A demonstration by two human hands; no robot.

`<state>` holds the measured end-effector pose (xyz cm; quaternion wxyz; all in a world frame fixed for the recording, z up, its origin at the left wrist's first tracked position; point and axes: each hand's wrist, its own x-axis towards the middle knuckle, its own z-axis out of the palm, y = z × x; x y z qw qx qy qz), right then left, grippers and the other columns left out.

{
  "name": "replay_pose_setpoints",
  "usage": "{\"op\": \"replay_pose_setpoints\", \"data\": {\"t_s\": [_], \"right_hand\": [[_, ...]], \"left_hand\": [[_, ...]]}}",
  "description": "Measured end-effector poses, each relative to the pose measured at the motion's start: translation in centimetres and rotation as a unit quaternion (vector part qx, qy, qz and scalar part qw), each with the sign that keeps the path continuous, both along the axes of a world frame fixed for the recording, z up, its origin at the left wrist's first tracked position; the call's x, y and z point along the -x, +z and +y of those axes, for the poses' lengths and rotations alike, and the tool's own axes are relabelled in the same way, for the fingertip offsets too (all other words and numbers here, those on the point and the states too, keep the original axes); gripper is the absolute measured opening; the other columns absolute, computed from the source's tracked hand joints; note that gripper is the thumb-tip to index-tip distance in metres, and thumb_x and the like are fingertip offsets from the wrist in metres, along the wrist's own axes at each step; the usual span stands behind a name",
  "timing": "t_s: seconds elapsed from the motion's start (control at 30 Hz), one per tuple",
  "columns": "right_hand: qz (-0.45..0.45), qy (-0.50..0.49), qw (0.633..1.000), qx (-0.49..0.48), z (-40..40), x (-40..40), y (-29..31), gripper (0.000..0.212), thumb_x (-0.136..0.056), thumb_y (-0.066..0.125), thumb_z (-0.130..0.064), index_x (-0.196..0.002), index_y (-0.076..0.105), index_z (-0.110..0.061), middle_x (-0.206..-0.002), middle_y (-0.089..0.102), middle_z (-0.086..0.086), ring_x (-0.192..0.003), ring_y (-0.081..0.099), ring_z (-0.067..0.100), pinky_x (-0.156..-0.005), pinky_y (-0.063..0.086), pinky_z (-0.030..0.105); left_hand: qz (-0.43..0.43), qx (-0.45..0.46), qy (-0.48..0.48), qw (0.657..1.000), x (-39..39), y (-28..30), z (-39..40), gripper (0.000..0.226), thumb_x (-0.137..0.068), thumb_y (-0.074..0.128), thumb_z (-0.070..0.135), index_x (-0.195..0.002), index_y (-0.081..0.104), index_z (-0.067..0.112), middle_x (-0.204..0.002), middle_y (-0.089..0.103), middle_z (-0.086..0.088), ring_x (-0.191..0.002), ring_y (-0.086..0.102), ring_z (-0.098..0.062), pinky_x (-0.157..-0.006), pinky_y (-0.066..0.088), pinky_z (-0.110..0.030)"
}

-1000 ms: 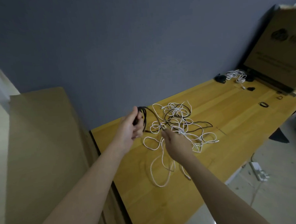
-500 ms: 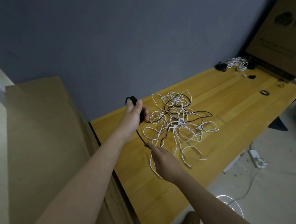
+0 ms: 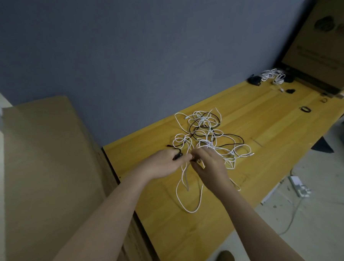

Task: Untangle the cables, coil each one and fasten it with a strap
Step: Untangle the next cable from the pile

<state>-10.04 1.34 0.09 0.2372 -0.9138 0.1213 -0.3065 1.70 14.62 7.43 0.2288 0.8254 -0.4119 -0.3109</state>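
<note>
A tangle of white cables (image 3: 205,134) and a black cable (image 3: 232,136) lies on the yellow wooden table (image 3: 256,114). My left hand (image 3: 163,164) grips coiled loops of the black cable at the tangle's near left edge. My right hand (image 3: 211,166) is right beside it, fingers curled and pinching the black cable among white strands. A long white loop (image 3: 187,195) trails toward me below both hands. Black straps (image 3: 305,109) lie at the far right of the table.
Coiled white cables (image 3: 272,76) and small black items (image 3: 254,80) sit at the table's far end by a leaning cardboard box (image 3: 322,42). A cardboard sheet (image 3: 49,166) stands at the left. A power strip (image 3: 298,185) lies on the floor to the right.
My left hand came down from above the table to the tangle's edge. My right hand moved forward and up to meet it, so both hands now touch at the black cable.
</note>
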Motion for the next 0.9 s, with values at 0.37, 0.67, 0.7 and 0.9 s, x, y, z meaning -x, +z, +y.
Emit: {"op": "replay_pose_setpoints", "data": {"t_s": [0.37, 0.67, 0.7, 0.9], "right_hand": [[-0.001, -0.026, 0.903, -0.428, 1.5, -0.9, -1.2, 0.032, -0.083, 0.071, -0.031, -0.114, 0.062, -0.029, -0.095, 0.068, 0.001, -0.09, 0.066, 0.02, -0.078, 0.054, 0.035], [-0.102, -0.064, 0.854, -0.506, 2.8, -2.5, 0.5, 0.036, -0.082, 0.074, -0.018, -0.103, 0.049, -0.032, -0.093, 0.07, 0.003, -0.089, 0.067, 0.018, -0.081, 0.053, 0.032], [-0.106, -0.077, 0.864, -0.486, 2.6, -2.6, 0.8, 0.034, -0.084, 0.073, -0.02, -0.103, 0.05, -0.034, -0.096, 0.067, -0.001, -0.089, 0.064, 0.014, -0.08, 0.051, 0.026], [0.105, -0.025, 0.978, -0.178, -1.6, -3.5, 0.5, 0.017, -0.089, 0.065, -0.019, -0.105, 0.071, -0.017, -0.102, 0.064, 0.0, -0.092, 0.058, 0.018, -0.077, 0.046, 0.034]], "left_hand": [[0.083, 0.131, 0.048, 0.987, -0.2, 1.0, 0.4, 0.034, -0.096, 0.054, 0.039, -0.066, 0.06, 0.022, -0.039, 0.039, 0.014, -0.042, 0.032, -0.004, -0.048, 0.026, -0.026], [0.149, 0.204, 0.098, 0.963, 0.5, 1.7, 0.6, 0.034, -0.097, 0.051, 0.032, -0.068, 0.058, 0.017, -0.039, 0.03, 0.011, -0.037, 0.024, -0.004, -0.044, 0.021, -0.024], [0.146, 0.203, 0.098, 0.963, 0.6, 1.7, 0.7, 0.034, -0.097, 0.051, 0.032, -0.068, 0.058, 0.018, -0.04, 0.03, 0.011, -0.038, 0.024, -0.005, -0.044, 0.02, -0.024], [0.149, 0.22, 0.124, 0.956, 0.5, 2.1, 1.0, 0.034, -0.098, 0.051, 0.031, -0.067, 0.057, 0.019, -0.044, 0.03, 0.011, -0.039, 0.025, -0.005, -0.043, 0.022, -0.02]]}}
